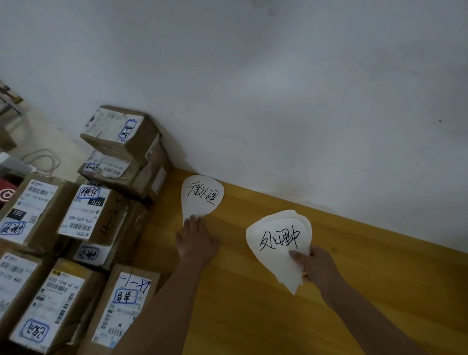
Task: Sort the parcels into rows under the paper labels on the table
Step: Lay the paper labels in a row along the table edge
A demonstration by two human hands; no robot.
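Note:
A white paper label (202, 196) with black handwriting lies flat on the yellow wooden table (266, 315), close to the wall. My left hand (197, 240) rests palm down with its fingertips on that label's near edge. My right hand (316, 264) pinches a small stack of paper labels (280, 243), the top one handwritten, held just above the table to the right. Several brown cardboard parcels (90, 216) with white shipping stickers and blue stamped marks are piled on the table's left side, some stacked two high (123, 135).
A white wall (275, 76) runs along the table's far edge. Beyond the parcels at far left are a red item (1, 192), a cable on the floor (44, 161) and furniture legs. Bare tabletop stretches to the right of my hands.

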